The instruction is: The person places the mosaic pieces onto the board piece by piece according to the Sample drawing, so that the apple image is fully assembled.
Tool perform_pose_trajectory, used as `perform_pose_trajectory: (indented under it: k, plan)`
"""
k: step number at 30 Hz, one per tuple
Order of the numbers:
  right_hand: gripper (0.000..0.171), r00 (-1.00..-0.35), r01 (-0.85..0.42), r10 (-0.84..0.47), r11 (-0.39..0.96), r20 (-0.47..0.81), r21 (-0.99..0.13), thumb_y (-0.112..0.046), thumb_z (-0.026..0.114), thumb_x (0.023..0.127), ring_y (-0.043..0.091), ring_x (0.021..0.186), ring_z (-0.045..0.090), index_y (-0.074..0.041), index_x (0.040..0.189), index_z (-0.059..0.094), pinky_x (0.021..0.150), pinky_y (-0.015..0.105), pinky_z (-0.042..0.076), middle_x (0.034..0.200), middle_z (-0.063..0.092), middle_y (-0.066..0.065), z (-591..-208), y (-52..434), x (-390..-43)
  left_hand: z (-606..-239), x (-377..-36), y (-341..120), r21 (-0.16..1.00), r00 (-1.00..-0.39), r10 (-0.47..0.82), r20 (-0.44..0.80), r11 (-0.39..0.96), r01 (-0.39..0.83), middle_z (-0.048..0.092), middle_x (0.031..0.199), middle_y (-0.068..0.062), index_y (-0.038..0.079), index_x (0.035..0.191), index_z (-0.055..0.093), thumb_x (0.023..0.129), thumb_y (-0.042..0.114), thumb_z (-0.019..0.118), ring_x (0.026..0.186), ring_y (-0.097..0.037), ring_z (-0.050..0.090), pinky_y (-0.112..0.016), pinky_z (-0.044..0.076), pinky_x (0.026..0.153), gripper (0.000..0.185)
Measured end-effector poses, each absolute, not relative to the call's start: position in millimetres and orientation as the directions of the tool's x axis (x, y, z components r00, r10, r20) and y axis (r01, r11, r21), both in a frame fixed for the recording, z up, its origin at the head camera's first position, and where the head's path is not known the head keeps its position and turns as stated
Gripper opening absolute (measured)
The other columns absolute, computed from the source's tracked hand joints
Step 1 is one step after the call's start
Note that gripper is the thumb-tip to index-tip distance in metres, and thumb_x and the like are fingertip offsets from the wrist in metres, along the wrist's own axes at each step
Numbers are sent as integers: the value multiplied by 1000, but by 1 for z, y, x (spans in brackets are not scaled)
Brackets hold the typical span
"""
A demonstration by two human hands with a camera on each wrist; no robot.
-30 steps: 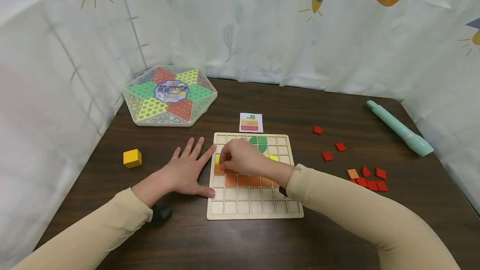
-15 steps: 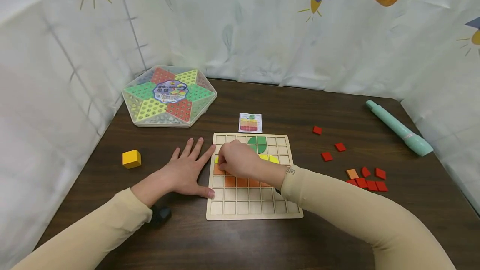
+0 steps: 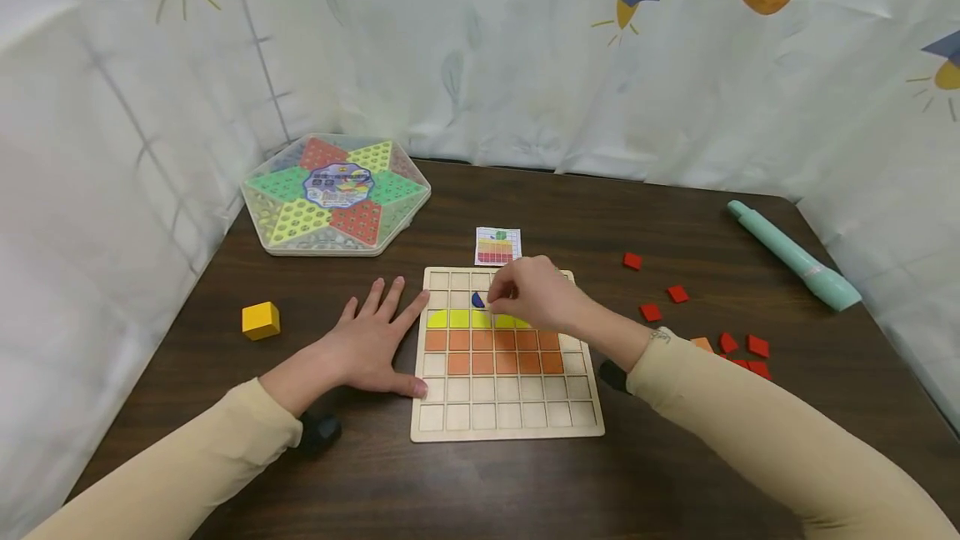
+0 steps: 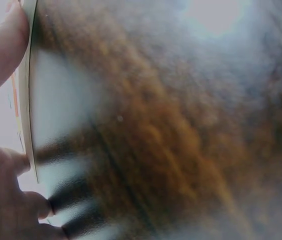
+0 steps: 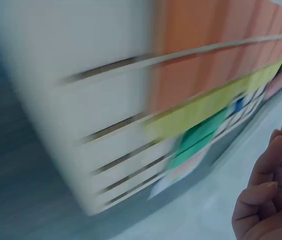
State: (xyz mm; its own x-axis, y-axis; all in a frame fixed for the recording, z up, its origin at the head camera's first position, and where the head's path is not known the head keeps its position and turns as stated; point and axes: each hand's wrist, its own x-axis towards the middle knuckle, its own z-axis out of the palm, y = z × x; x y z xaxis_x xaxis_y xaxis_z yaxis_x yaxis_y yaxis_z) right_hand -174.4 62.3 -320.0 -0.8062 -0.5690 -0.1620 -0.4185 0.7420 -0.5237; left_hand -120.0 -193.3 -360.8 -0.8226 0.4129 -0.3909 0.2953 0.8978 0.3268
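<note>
A pale wooden grid board (image 3: 510,417) lies on the table with rows of orange tiles (image 3: 459,364), a row of yellow tiles (image 3: 460,319) and a small blue piece (image 3: 477,300). My left hand (image 3: 371,348) is spread flat, its thumb and index fingertip touching the board's left edge. Over the upper part of the board is my right hand (image 3: 540,298), fingers curled and thumb against index, with nothing visible between them. It hides the green tiles in the head view; the right wrist view shows these green tiles (image 5: 201,135).
A printed pattern card (image 3: 497,247) lies behind the board. Several red tiles (image 3: 651,312) and an orange tile (image 3: 701,344) are at the right. Around them are a teal tube (image 3: 795,257), a yellow block (image 3: 260,321) and a Chinese checkers box (image 3: 337,194).
My right hand has left the orange row's left end and moved right and slightly up, uncovering the orange and yellow rows and the blue piece. The left hand stays in place.
</note>
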Motion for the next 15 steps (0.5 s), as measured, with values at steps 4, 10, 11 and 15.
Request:
perform_pose_trajectory:
  k: [4, 10, 11, 15]
  plan:
    - [3, -853, -344, -497, 765, -159, -544, -9, 75, 93, 12, 75, 63, -8, 94, 78, 70, 28, 53, 88, 75, 1, -323, 119, -177, -361, -120, -193, 330, -822, 419, -385, 895, 302, 0, 169, -30, 12, 166, 12, 76, 73, 75, 155, -56, 0, -79, 12, 115, 125]
    - [9, -898, -308, -417, 822, -138, -478, -8, 74, 93, 15, 81, 67, -6, 102, 77, 73, 32, 54, 94, 76, 4, -331, 199, -175, -362, -120, -193, 339, -819, 425, -385, 891, 302, 0, 169, -30, 12, 166, 13, 75, 72, 76, 154, -57, 0, -79, 12, 114, 126]
    - [11, -904, -296, -402, 833, -144, -467, -8, 73, 94, 15, 81, 68, -5, 103, 77, 73, 33, 54, 94, 76, 4, -331, 210, -175, -363, -120, -193, 339, -820, 426, -382, 890, 304, 1, 169, -30, 11, 166, 13, 75, 72, 76, 154, -57, 1, -79, 12, 114, 126]
    - [14, -921, -253, -352, 866, -166, -432, -9, 71, 95, 21, 86, 70, -5, 108, 77, 76, 40, 58, 98, 77, 7, -330, 253, -170, -362, -120, -193, 337, -823, 429, -372, 889, 311, 2, 169, -31, 11, 165, 14, 75, 72, 76, 154, -57, 2, -79, 13, 114, 126]
